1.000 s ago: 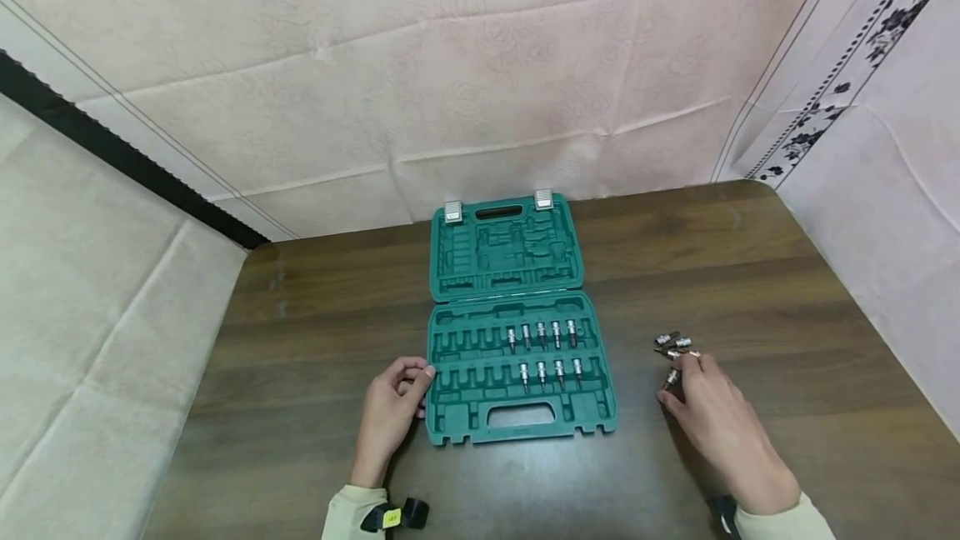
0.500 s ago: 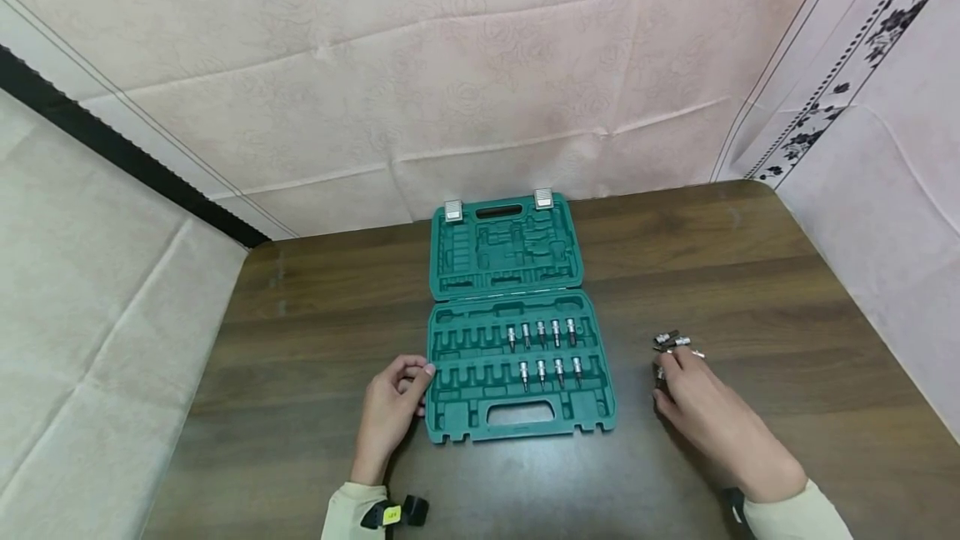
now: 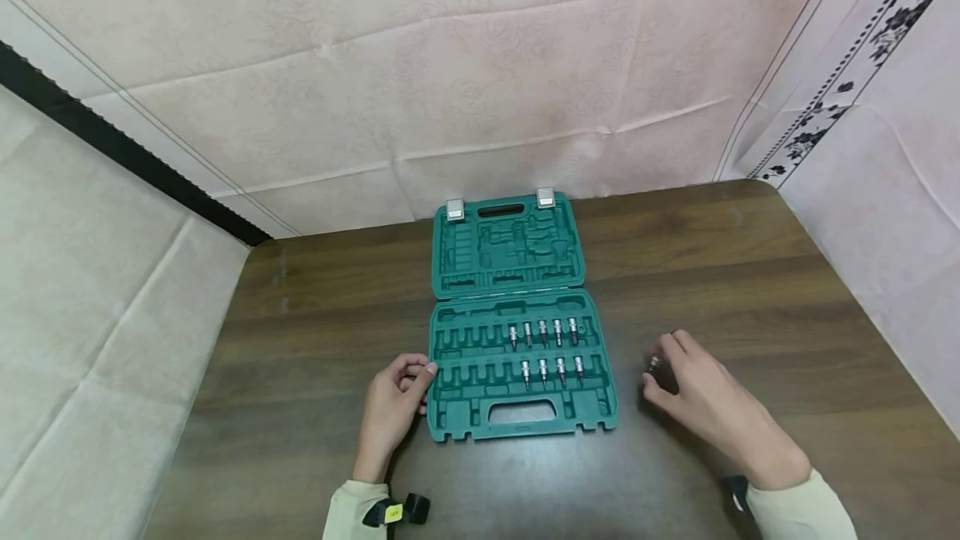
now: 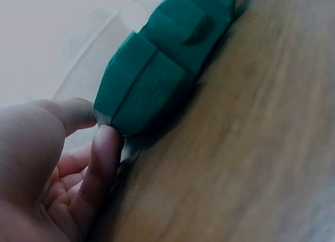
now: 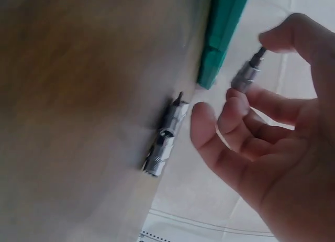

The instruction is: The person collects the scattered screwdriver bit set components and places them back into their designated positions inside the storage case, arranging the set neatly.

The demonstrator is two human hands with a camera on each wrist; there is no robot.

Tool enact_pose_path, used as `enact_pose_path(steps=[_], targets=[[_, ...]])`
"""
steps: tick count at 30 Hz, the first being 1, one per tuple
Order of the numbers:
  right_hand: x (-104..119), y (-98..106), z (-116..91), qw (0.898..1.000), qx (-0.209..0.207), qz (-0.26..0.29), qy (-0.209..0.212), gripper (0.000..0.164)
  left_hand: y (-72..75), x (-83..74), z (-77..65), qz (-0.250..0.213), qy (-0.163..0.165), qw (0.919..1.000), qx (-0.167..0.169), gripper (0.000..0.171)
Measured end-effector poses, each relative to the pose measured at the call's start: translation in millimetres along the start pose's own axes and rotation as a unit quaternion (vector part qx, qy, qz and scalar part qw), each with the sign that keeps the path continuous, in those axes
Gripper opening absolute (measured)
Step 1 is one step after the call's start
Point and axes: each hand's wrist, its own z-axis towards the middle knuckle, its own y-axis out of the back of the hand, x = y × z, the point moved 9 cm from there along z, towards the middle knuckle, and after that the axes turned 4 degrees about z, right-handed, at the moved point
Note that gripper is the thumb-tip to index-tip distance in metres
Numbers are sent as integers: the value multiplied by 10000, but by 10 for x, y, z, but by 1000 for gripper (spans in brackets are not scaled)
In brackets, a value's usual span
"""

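A green molded tool case lies open on the table, its lid folded back. Several silver bit sockets sit in two rows on the right part of its base. My left hand pinches the case's left side edge; in the left wrist view, thumb and finger meet at its corner. To the right of the case, my right hand holds one bit socket between thumb and fingers. Loose bit sockets lie on the table by that hand, hidden behind it in the head view.
The brown wooden table extends on both sides of the case. A pale cloth wall rises right behind the lid. Vacant slots show in the left part of the base.
My right hand has shifted slightly left and now covers the loose bit sockets in the head view, with one bit socket in its fingers. My left hand stays at the case edge.
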Motion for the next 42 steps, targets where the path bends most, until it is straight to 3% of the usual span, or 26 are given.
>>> enact_pose_path(steps=[6, 11, 21, 34, 42], targets=[[117, 37, 50, 9993, -6, 335, -176, 40, -11, -15, 4, -2, -28, 10000, 28, 19], [250, 10, 91, 9992, 41, 387, -113, 39, -10, -18, 10, 26, -8, 10000, 14, 19], [507, -67, 154, 9975, -153, 448, 516, 38, -6, -32, 11, 12, 6, 10000, -8, 19], [716, -303, 231, 9946, 212, 553, 855, 44, 7, -30, 8, 5, -21, 10000, -22, 18], [913, -315, 270, 9884, 32, 688, 1353, 43, 4, -20, -3, 37, -4, 10000, 4, 17]])
